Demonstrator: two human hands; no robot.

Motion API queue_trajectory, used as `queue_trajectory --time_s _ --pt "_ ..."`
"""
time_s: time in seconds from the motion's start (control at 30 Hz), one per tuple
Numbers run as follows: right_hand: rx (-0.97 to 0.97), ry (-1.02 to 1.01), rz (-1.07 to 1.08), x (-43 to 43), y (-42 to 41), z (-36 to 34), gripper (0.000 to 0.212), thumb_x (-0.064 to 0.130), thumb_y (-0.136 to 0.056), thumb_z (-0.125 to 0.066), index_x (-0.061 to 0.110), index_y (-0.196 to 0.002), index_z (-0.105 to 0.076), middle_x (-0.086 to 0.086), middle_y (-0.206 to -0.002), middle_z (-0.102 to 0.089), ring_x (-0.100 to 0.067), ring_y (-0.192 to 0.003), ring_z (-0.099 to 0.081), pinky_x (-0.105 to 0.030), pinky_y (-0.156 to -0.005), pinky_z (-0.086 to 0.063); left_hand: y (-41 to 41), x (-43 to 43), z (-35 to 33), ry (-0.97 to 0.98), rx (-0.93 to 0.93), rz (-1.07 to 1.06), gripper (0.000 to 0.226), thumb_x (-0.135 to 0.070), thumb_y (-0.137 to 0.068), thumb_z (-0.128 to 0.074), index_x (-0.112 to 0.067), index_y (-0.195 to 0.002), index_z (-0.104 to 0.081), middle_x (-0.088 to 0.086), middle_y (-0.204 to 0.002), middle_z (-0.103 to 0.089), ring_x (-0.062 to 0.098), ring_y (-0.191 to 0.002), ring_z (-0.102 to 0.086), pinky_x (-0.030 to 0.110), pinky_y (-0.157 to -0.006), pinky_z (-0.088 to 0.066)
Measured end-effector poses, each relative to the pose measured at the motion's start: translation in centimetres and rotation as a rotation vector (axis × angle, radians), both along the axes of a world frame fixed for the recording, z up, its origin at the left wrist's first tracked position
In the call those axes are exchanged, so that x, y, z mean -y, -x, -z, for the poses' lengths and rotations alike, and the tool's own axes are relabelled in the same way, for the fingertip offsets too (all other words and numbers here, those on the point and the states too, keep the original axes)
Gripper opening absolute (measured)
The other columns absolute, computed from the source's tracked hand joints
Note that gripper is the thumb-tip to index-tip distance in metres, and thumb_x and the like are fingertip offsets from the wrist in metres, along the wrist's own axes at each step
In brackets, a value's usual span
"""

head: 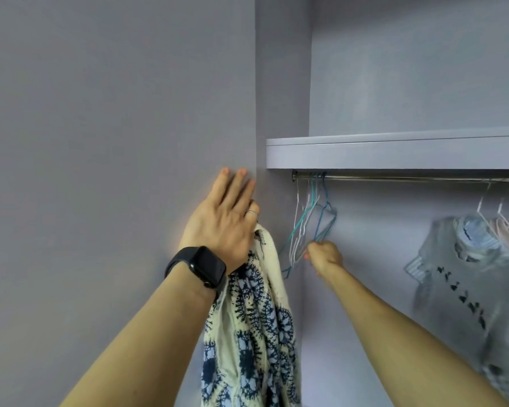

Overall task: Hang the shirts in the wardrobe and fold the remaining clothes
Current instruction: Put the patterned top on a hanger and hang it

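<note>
Two hands: both busy, so neither is free to catch a slip.
Left hand (221, 221): three fingers lie flat against the lilac-grey wardrobe panel (115, 142), left of the opening. The ringed finger bends over the top of the cream cotton garment with dark-blue medallion print (253, 333). The thumb is hidden.
Garment: hangs in a long bunch from that hand, near, outside the opening, not yet on a hanger.
Right hand (325, 257): clenched round the lower wires of the thin white and teal wire hangers (306, 224), bunched at the left end of the steel rail (409, 179).
Far right: grey printed T-shirt (465, 289) already hung, blurred.
Risk, tangle: the hangers cross one another, so pulling one probably drags its neighbours off the rail.
Risk, drop: the hold on the cloth looks slight, and leaning on the panel could loosen it.
Risk, snag: a wire hook may catch the cloth.
</note>
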State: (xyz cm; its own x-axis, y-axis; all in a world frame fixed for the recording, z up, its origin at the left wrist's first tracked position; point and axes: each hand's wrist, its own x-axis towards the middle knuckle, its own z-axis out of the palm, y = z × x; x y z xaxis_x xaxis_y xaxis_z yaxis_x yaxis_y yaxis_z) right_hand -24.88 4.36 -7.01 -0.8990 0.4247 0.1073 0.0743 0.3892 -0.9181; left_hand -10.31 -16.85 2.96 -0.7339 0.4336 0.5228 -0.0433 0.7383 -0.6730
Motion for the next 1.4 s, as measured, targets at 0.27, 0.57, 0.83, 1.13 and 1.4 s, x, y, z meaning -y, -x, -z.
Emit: queue_trajectory --time_s 0.27,0.57,0.83,1.13,1.4 --pt "0.006 -0.262 0.225 -1.3 -4.9 -7.7 0.05 0.034 -0.107 -0.024 0.007 -0.127 -0.061 -0.022 -0.129 -0.061 -0.04 -0.116 -0.059 -0.04 -0.094 -0.046 -0.2 0.3 -0.5 -0.014 0.168 -0.043 0.054 -0.029 -0.107 -0.012 -0.007 -0.156 -0.015 0.019 -0.163 0.016 0.036 -0.15 0.021 0.058 -0.107 0.031" --pt "0.242 -0.427 0.05 -5.8 -16.6 -15.6 0.041 0.035 -0.103 -0.031 0.008 -0.093 -0.061 -0.017 -0.105 -0.066 -0.035 -0.095 -0.062 -0.035 -0.079 -0.048 -4.0 -2.1 -4.2 -0.334 0.588 -0.034 0.052 -0.014 -0.101 -0.018 -0.01 -0.153 -0.021 0.011 -0.15 -0.047 0.025 -0.15 -0.027 0.06 -0.114 0.024" --pt "0.201 -0.055 -0.06 -12.1 -29.5 -20.0 0.022 0.02 -0.097 -0.047 0.017 -0.075 -0.049 -0.001 -0.064 -0.04 -0.015 -0.05 -0.033 -0.02 -0.046 -0.024 -7.9 -10.1 -7.4 -1.327 0.894 0.249 0.032 -0.026 -0.106 -0.036 -0.004 -0.123 -0.052 0.022 -0.119 -0.063 0.04 -0.107 -0.058 0.041 -0.088 -0.045" --pt "0.204 0.366 -0.058 -18.4 -40.8 -16.2 0.035 0.025 -0.098 -0.055 0.018 -0.066 -0.044 0.003 -0.059 -0.025 -0.011 -0.049 -0.017 -0.023 -0.04 -0.014 -14.4 -17.8 -4.1 -1.505 1.294 0.139 0.04 -0.042 -0.105 -0.036 -0.01 -0.112 -0.059 0.011 -0.11 -0.063 0.03 -0.102 -0.06 0.039 -0.095 -0.049" --pt "0.051 0.517 -0.064 -19.6 -45.6 -10.7 0.036 0.029 -0.101 -0.056 0.021 -0.068 -0.047 0.0 -0.067 -0.03 -0.01 -0.049 -0.024 -0.023 -0.042 -0.017 -16.4 -21.8 0.9 -1.884 1.297 0.006 0.053 -0.056 -0.094 -0.048 -0.007 -0.116 -0.054 0.017 -0.106 -0.065 0.035 -0.098 -0.065 0.045 -0.092 -0.054"
